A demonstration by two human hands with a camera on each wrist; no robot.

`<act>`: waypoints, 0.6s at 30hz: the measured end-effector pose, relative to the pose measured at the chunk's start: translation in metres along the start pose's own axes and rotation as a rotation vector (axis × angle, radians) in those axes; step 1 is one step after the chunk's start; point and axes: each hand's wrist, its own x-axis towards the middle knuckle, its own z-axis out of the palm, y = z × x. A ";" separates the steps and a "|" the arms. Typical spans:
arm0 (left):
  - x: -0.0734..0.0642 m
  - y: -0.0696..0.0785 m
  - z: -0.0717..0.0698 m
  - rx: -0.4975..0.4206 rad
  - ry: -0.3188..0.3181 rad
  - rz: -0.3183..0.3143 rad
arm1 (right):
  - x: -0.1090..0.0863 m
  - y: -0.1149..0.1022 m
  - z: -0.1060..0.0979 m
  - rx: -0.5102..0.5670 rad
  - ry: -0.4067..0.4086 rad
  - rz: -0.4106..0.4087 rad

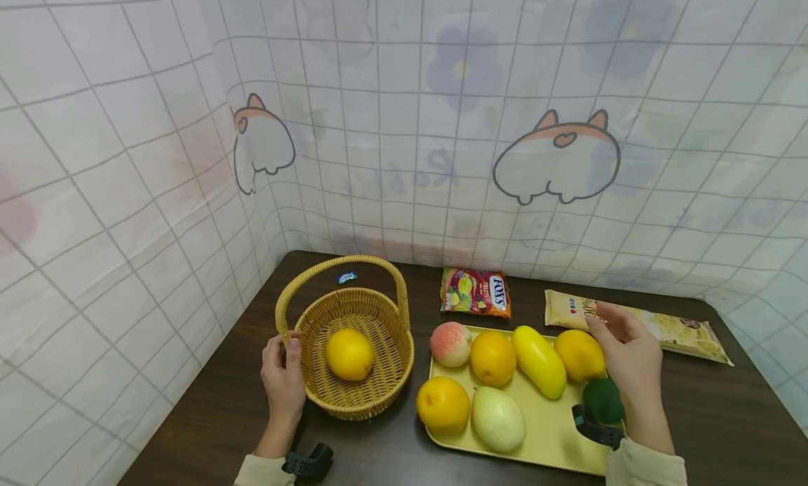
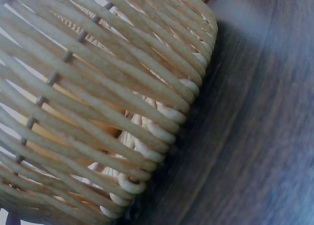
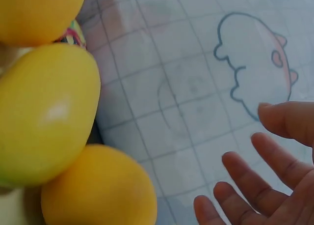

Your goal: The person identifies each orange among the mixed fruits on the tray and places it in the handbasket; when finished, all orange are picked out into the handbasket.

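Wicker basket (image 1: 358, 407) gripped by left hand (image 1: 283, 372), empty right hand (image 1: 633, 353) spread near yellow fruit (image 1: 577, 355)

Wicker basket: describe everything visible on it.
The wicker basket is round, tan and woven from what looks like rattan, with gaps between strands. Its tall arched handle has a wrapped look. It stands upright on the dark wood-look table, left of the yellow tray and apart from it. One yellow-orange fruit lies inside. The left hand grips its left side near the handle's base.
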 end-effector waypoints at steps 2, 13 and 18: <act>0.000 0.011 0.000 -0.005 -0.003 0.000 | 0.002 0.005 -0.003 -0.032 -0.014 0.040; -0.001 0.007 0.000 -0.008 -0.007 0.013 | 0.008 0.027 -0.006 -0.123 -0.126 0.152; 0.000 0.009 -0.001 -0.008 -0.011 0.009 | 0.008 0.035 -0.002 -0.146 -0.173 0.155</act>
